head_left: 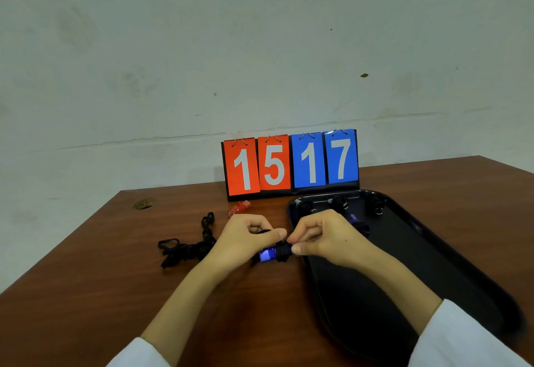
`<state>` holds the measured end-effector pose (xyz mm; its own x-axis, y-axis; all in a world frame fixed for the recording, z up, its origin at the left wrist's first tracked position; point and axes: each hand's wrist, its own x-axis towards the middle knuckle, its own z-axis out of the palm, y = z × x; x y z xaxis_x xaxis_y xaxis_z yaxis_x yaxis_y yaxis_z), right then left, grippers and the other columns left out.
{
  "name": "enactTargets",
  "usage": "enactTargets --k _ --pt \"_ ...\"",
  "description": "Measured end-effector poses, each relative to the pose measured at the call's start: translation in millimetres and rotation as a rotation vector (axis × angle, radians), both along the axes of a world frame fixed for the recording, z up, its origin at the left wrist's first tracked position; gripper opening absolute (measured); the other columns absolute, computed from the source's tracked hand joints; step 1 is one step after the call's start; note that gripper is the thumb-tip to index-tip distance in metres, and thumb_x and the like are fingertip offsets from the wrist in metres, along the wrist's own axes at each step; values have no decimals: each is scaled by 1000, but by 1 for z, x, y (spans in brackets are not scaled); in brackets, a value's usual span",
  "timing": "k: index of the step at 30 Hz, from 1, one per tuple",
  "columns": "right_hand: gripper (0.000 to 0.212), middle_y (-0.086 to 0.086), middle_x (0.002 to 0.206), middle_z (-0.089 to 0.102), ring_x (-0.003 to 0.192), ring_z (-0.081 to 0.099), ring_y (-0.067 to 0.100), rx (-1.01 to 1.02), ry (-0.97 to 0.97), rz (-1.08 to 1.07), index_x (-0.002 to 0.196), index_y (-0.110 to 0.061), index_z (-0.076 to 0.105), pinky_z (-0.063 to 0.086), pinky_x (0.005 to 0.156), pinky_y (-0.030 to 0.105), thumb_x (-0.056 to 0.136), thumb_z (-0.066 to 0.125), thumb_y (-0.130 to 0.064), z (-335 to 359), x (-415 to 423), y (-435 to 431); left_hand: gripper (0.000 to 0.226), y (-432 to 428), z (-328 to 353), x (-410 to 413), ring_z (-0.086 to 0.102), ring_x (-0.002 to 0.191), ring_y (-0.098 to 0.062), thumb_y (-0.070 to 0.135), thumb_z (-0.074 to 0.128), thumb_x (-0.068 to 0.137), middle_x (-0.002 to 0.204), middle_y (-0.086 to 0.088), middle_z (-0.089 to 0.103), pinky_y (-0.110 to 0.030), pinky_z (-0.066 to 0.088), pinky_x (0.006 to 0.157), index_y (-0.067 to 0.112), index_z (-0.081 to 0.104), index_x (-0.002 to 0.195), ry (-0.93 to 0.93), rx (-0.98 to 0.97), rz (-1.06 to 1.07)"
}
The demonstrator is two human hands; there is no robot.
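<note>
We're roughly midway imo. Left hand (245, 239) grips the blue whistle (267, 254), and right hand (320, 239) pinches the black cord (283, 252) wound round it. It's held just over the table, beside the tray (433, 265). A few wrapped bundles (375, 205) are already in the tray. Red whistle (239, 208) + loose cords (190, 246) aren't done yet, so there's more to go.

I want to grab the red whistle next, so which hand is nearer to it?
Left. The left hand sits just in front of the red whistle; the right hand is farther off to its right, by the edge of the black tray.
</note>
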<state>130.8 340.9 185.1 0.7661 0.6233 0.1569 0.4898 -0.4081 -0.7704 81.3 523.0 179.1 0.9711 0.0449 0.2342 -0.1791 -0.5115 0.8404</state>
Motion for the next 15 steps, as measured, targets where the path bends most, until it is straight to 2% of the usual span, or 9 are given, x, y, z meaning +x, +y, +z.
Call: enactTargets --k 3,8,11,13,15 --pt "15 7 82 74 81 71 14 85 122 92 81 -19 68 55 82 26 78 71 -5 5 -2 -2 33 5 4 -2 57 61 -15 46 68 75 66 -4 63 -25 45 62 13 67 70 115 -70 -62" --pt "13 13 83 73 82 71 22 335 334 99 88 -7 68 57 74 26 79 66 2 9 -6 -3 36 6 8 -5 31 41 -8 40 57 85 46 5 44 -16 27 43 15 53 60 215 -348 -168" --pt "15 12 82 73 80 71 22 451 412 34 89 -7 67 58 75 28 78 65 3 8 -6 -1 35 0 5 -4 29 39 -9 39 52 88 48 1 44 -20 22 40 11 60 68 202 -445 -171" --pt "16 13 83 73 80 71 22 535 438 -27 90 -7 67 58 75 29 78 65 4 7 -5 0 35 -3 1 -3 29 40 -9 31 45 96 53 -1 45 -21 21 41 5 62 80 192 -438 -154" --pt "16 13 85 73 80 71 21 636 451 -125 90 -6 67 58 74 28 78 65 4 7 -4 0 38 -6 -4 -1 28 41 -9 32 43 97 54 0 46 -22 20 41 3 62 83 188 -381 -126"
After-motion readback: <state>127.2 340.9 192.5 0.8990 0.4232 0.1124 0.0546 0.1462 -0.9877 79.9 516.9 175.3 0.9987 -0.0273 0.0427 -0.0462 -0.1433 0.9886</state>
